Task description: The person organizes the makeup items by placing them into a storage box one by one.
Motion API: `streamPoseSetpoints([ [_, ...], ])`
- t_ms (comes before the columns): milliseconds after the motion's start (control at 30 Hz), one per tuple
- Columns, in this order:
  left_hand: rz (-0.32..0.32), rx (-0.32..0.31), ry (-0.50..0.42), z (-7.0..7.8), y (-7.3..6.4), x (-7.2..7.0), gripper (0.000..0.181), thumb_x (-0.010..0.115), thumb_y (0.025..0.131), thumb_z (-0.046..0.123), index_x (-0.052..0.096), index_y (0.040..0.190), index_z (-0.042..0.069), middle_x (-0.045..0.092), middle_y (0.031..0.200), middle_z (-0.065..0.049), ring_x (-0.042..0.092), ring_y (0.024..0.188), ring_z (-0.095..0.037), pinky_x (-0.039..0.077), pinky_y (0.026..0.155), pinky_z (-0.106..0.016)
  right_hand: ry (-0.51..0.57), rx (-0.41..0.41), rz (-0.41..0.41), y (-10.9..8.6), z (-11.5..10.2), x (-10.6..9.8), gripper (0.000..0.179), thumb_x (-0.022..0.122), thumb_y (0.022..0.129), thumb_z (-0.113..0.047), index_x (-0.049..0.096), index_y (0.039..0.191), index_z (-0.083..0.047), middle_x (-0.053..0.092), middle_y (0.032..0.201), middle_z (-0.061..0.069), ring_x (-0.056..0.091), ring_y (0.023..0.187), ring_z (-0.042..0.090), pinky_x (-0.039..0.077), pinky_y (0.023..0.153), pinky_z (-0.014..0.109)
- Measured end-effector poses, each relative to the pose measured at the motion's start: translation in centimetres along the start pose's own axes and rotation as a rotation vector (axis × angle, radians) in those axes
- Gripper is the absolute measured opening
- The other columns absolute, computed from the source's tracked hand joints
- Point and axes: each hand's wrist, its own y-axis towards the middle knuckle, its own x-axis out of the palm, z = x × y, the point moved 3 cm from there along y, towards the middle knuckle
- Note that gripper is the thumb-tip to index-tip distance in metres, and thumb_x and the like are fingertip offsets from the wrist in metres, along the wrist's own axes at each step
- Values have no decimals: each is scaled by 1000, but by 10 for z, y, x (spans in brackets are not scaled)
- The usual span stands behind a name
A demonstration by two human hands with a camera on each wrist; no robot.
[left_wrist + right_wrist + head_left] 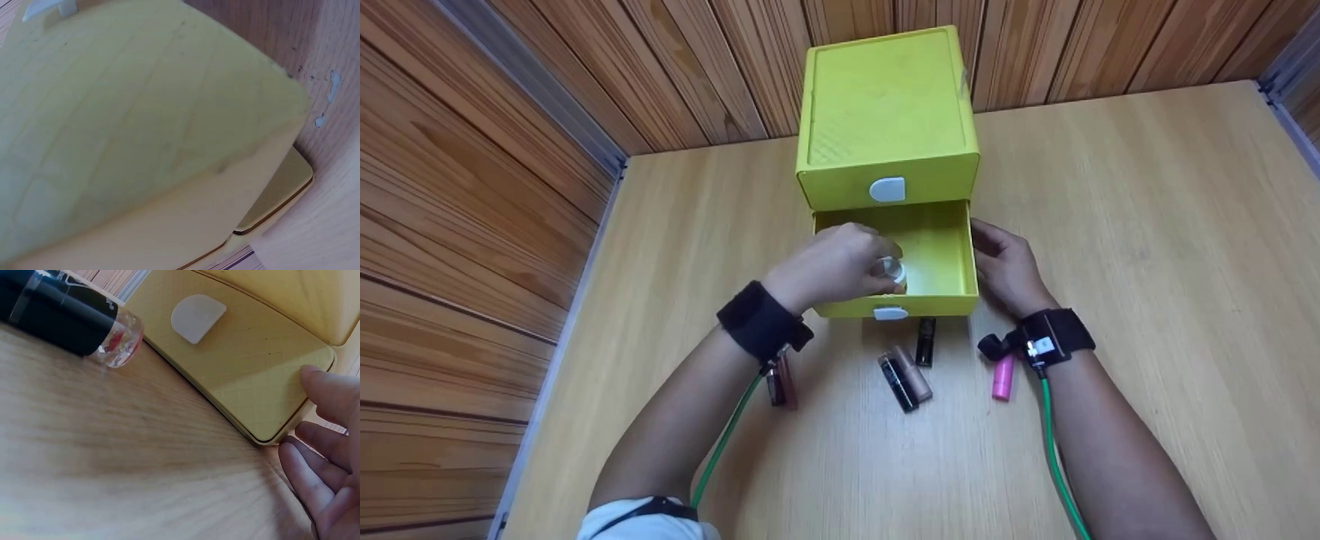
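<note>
My left hand (840, 259) reaches into the open lower drawer (952, 247) of a yellow drawer box (889, 105). Its fingers and thumb pinch a small, whitish, see-through round thing (892, 271) whose exact kind is unclear. Only the yellow drawer front (140, 101) and its side fill the left wrist view; that hand is hidden there. Beside the drawer's right side is my right hand (1009, 270). In the right wrist view its thumb touches the right edge of a yellow front (247, 377), with the other fingers loosely bent near the corner.
On the table before the drawer lie several lipstick-like tubes: a black one (926, 342), a black one (898, 382) next to a brownish one (913, 373), a pink one (1002, 379) by the right wrist, and dark ones (781, 384) by the left forearm. Wood-panelled walls (682, 67) border the table.
</note>
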Motion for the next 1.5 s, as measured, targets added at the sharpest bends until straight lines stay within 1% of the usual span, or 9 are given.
streamPoseSetpoints([
  [133,-26,-9,-51,-2,1,1,26,76,86,33,73,101,12,65,82,7,57,71,-8,48,65,-24,-5,13,12,3,9,-1,44,62,94,-3,52,137,2,55,135,18,51,125,27,39,105,32],
  [367,-61,6,-56,-2,2,2,18,75,88,30,73,98,15,63,80,6,54,70,-8,45,63,-24,-31,-14,18,5,13,-3,45,65,94,-8,53,137,0,57,133,17,53,123,26,40,105,33],
  [533,-61,14,-87,-2,3,3,16,74,88,22,75,102,14,67,89,6,59,79,-9,48,70,-23,-30,-19,18,5,12,-4,44,65,94,-8,54,136,-1,57,133,17,54,122,27,41,104,34],
  [733,-83,-12,-116,-2,5,4,24,74,88,19,74,110,12,69,96,4,58,78,-10,49,69,-24,-26,-10,19,5,12,-3,44,64,94,-8,53,136,0,56,134,18,54,122,27,41,103,32],
  [800,-90,-8,-103,-2,5,4,25,74,88,19,74,111,12,69,98,4,59,78,-10,49,69,-24,-22,-9,16,4,10,-3,44,64,94,-7,53,136,1,56,134,18,53,123,27,41,104,32],
  [967,-101,5,-75,-2,4,4,27,73,89,21,73,114,11,71,104,2,62,83,-10,49,74,-22,-24,-22,-3,-4,-15,0,43,61,95,-2,50,135,9,55,133,23,52,123,32,40,105,34],
  [1033,-98,3,-87,-2,4,4,28,74,89,20,72,115,10,70,105,1,62,84,-10,49,74,-22,-33,-25,-10,-8,-25,1,43,60,96,-2,49,135,11,54,133,25,52,123,34,41,104,35],
  [1167,-91,2,-102,-2,4,5,27,74,89,19,72,114,10,70,103,1,60,81,-11,49,71,-23,-45,-14,-8,-8,-26,1,42,59,95,-1,49,135,10,54,133,25,52,123,34,41,104,35],
  [1500,-97,2,-113,-2,4,6,29,74,88,20,72,115,9,70,97,2,60,78,-8,50,70,-21,-25,-15,-4,3,11,-3,44,62,95,-6,52,137,2,56,134,19,54,122,28,41,103,34],
])
